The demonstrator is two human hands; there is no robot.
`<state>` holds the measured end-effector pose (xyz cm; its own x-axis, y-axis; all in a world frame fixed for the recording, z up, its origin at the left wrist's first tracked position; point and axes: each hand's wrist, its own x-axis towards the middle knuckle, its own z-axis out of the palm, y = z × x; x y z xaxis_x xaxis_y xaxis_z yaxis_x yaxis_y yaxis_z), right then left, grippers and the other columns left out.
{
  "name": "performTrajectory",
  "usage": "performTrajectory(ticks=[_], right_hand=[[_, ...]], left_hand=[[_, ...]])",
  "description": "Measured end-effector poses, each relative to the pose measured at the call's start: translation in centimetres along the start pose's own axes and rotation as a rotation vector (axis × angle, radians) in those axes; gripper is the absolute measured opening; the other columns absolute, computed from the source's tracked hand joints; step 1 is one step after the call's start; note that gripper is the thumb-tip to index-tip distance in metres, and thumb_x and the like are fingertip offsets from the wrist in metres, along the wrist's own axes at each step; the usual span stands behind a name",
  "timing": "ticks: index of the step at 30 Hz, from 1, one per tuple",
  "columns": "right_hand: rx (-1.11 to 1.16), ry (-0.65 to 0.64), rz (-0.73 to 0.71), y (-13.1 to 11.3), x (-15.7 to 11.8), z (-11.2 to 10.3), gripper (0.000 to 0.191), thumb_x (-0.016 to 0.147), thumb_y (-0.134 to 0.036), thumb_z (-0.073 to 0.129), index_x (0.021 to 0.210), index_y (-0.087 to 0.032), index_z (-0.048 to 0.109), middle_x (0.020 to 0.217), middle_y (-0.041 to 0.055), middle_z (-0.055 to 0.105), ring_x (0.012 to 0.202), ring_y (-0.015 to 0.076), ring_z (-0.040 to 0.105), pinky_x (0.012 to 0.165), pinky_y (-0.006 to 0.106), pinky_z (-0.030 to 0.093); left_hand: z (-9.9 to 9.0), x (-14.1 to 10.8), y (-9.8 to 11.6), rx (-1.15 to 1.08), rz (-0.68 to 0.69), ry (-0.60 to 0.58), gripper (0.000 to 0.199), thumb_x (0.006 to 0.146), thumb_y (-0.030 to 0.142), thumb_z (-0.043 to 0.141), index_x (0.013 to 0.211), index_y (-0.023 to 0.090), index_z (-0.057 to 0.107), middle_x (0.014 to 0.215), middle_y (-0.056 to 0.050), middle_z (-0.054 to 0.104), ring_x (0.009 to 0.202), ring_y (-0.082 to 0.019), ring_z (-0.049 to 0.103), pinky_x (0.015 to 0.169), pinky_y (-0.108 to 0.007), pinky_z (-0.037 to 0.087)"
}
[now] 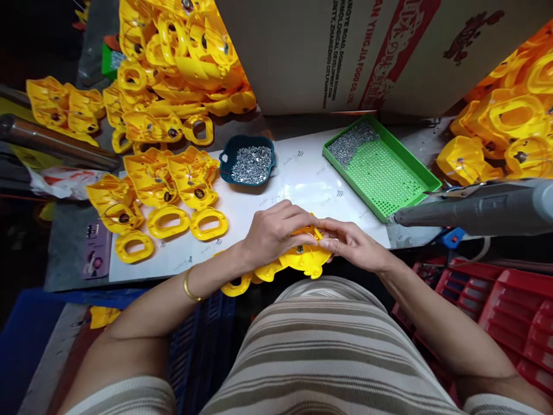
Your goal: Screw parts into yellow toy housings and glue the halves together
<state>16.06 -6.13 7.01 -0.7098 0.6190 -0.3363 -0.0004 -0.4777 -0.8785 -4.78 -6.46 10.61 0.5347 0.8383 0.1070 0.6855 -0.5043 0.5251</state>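
Both hands meet over a yellow plastic shell part at the near edge of the table. My left hand is bent over its left side, fingers closed on it. From the right, my right hand pinches the same part with thumb and fingers. Part of the shell is covered by my fingers, and a small dark piece shows inside it. Just left of it, a yellow ring-handled piece sticks out below my left forearm. Beyond my hands stands a dark blue tray of small metal screws.
A green perforated tray holds more small metal pieces. Yellow shells lie in a row at left, with heaps behind and at far right. A large carton stands at the back. A grey tool juts in from the right.
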Motion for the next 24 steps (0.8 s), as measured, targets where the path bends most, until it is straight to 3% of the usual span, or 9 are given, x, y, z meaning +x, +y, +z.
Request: performTrajectory(ticks=[4, 7, 11, 15, 17, 20, 24], right_hand=[[-0.087, 0.015, 0.068, 0.8, 0.0, -1.5, 0.055, 0.079, -0.047, 0.065, 0.127, -0.02, 0.057, 0.091, 0.0043, 0.06, 0.07, 0.0128, 0.058, 0.054, 0.024, 0.057], [-0.187, 0.07, 0.064, 1.0, 0.0, -2.3, 0.055, 0.081, -0.046, 0.064, 0.129, -0.022, 0.056, 0.108, 0.0075, 0.055, 0.067, 0.0103, 0.057, 0.048, 0.023, 0.055], [-0.282, 0.09, 0.053, 1.3, 0.5, -2.9, 0.049, 0.082, -0.043, 0.063, 0.125, -0.021, 0.06, 0.117, 0.0096, 0.047, 0.068, 0.0087, 0.057, 0.044, 0.019, 0.051], [-0.227, 0.132, 0.026, 2.4, 1.6, -3.1, 0.053, 0.079, -0.045, 0.065, 0.125, -0.02, 0.059, 0.125, 0.0118, 0.047, 0.068, 0.0087, 0.06, 0.045, 0.02, 0.052], [-0.184, 0.195, 0.043, 3.3, 1.6, -3.2, 0.057, 0.079, -0.048, 0.064, 0.128, -0.021, 0.056, 0.118, 0.0111, 0.055, 0.064, 0.0095, 0.061, 0.046, 0.022, 0.053], [-0.182, 0.29, 0.142, 4.9, 1.3, -3.8, 0.055, 0.086, -0.052, 0.053, 0.13, -0.018, 0.054, 0.069, 0.0008, 0.062, 0.045, 0.0101, 0.053, 0.042, 0.023, 0.048], [-0.292, 0.56, 0.022, 6.3, 1.0, -5.0, 0.039, 0.088, -0.04, 0.048, 0.113, -0.014, 0.063, 0.062, 0.0006, 0.062, 0.04, 0.0104, 0.05, 0.04, 0.023, 0.042]], left_hand=[[1.0, -0.8, -1.7, -0.071, -0.082, -0.042, 0.059, 0.08, 0.063, 0.062, 0.124, 0.024, 0.059, 0.12, -0.008, 0.067, 0.109, -0.022, 0.06, 0.094, -0.035, 0.049], [0.8, -3.1, -3.7, -0.109, -0.255, -0.16, 0.083, 0.068, 0.067, 0.071, 0.137, 0.026, 0.048, 0.138, -0.012, 0.053, 0.125, -0.029, 0.05, 0.105, -0.044, 0.042], [1.0, -6.8, -5.8, -0.119, -0.453, -0.35, 0.082, 0.067, 0.062, 0.073, 0.137, 0.025, 0.049, 0.138, -0.013, 0.053, 0.125, -0.032, 0.049, 0.105, -0.046, 0.04], [1.8, -8.1, -5.7, -0.232, -0.561, -0.416, 0.07, 0.072, 0.057, 0.07, 0.131, 0.023, 0.055, 0.121, -0.009, 0.062, 0.111, -0.029, 0.058, 0.098, -0.039, 0.046], [1.8, -8.0, -5.2, -0.358, -0.629, -0.472, 0.06, 0.072, 0.056, 0.069, 0.122, 0.023, 0.061, 0.11, -0.005, 0.068, 0.101, -0.028, 0.063, 0.089, -0.036, 0.05], [1.1, -7.9, -5.3, -0.602, -0.67, -0.551, 0.059, 0.068, 0.054, 0.072, 0.119, 0.026, 0.062, 0.107, 0.0, 0.071, 0.099, -0.029, 0.064, 0.085, -0.034, 0.052], [-0.6, -5.6, -8.6, -0.673, -0.641, -0.5, 0.051, 0.07, 0.061, 0.067, 0.104, 0.023, 0.069, 0.103, -0.005, 0.072, 0.1, -0.033, 0.063, 0.088, -0.04, 0.05]])
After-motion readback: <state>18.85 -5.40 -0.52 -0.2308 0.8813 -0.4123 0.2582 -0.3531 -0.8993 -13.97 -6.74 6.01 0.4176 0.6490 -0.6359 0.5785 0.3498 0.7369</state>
